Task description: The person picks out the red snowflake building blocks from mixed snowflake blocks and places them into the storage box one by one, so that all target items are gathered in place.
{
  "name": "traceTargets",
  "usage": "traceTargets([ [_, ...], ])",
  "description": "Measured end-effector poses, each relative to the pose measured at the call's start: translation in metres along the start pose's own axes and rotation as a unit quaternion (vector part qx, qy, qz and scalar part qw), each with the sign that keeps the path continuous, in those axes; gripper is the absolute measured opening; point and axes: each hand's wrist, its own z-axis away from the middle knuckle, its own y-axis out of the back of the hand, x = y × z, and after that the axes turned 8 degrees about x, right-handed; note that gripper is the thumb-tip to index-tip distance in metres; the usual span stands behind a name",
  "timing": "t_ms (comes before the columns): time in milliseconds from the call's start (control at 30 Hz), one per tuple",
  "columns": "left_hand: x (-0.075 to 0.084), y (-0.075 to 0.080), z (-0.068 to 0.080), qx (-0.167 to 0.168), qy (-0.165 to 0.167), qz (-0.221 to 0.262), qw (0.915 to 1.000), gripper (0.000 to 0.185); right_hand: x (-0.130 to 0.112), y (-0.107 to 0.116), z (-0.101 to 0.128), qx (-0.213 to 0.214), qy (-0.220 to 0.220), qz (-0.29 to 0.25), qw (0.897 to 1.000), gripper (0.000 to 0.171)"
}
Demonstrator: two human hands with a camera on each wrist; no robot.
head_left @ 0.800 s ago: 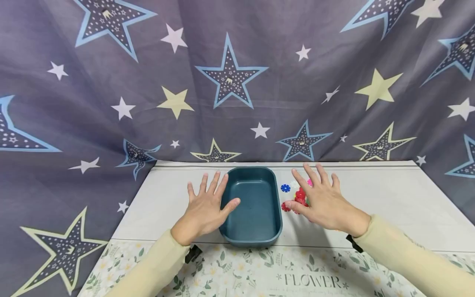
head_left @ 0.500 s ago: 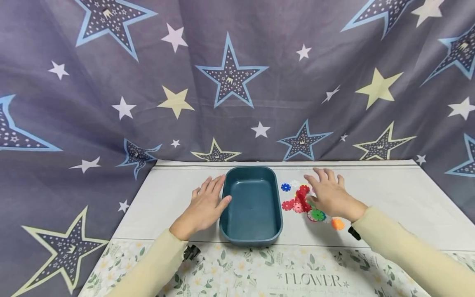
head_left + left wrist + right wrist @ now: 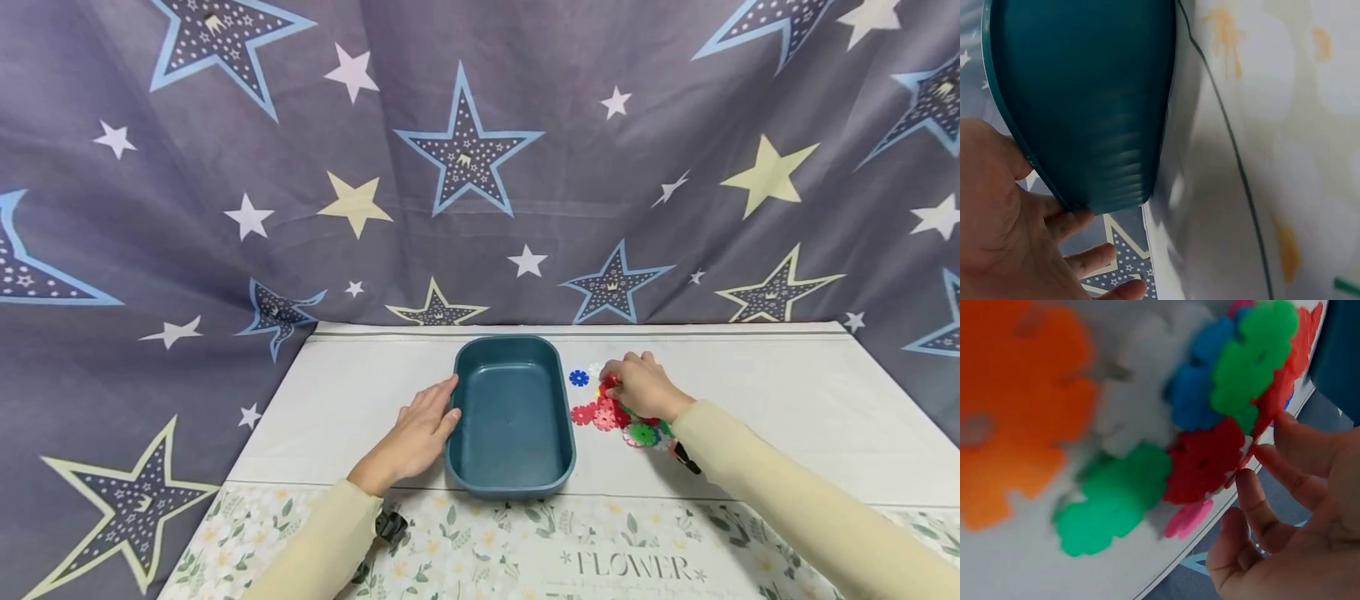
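Note:
A dark teal rectangular tub (image 3: 513, 415) stands empty in the middle of the table. My left hand (image 3: 420, 431) rests flat against its left wall (image 3: 1104, 112), fingers straight along the rim. To the tub's right lies a heap of flower-shaped plastic discs (image 3: 622, 421) in red, pink, green, blue and white. My right hand (image 3: 639, 385) is curled over the heap and pinches a red disc (image 3: 1272, 394) between thumb and fingertips. The wrist view shows more discs close up: orange (image 3: 1016, 406), green (image 3: 1110, 500), red (image 3: 1204, 459) and blue (image 3: 1194, 390).
A single blue disc (image 3: 578, 377) lies apart, just right of the tub's far corner. The white table (image 3: 787, 400) carries a flower-print cloth (image 3: 600, 550) along its near edge. A star-patterned grey curtain (image 3: 480, 167) hangs behind and drapes down the left side.
Both hands came down from hovering with spread fingers. The left settled against the tub's left side; the right drew in and curled onto the discs, taking a red one.

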Motion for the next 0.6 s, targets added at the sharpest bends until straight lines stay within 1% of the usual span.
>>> traceTargets([
  [133, -0.002, 0.002, 0.002, -0.004, -0.004, -0.006, 1.0, 0.053, 0.002, 0.001, -0.009, -0.025, -0.007, -0.004, 1.0, 0.02],
  [233, -0.002, 0.003, 0.002, -0.002, -0.008, -0.004, 1.0, 0.052, 0.003, 0.003, -0.013, -0.029, -0.005, -0.02, 0.999, 0.015],
  [333, -0.003, 0.003, 0.002, -0.003, -0.008, -0.002, 1.0, 0.052, 0.003, 0.006, -0.014, -0.027, 0.01, -0.063, 0.998, 0.016],
  [433, -0.003, 0.003, 0.001, -0.008, -0.004, 0.0, 1.0, 0.052, -0.002, 0.013, -0.012, -0.022, 0.04, -0.103, 0.994, 0.019],
  [600, -0.004, 0.003, 0.001, -0.011, 0.001, 0.002, 0.9999, 0.052, -0.02, 0.028, -0.009, -0.014, 0.089, -0.138, 0.986, 0.019],
])
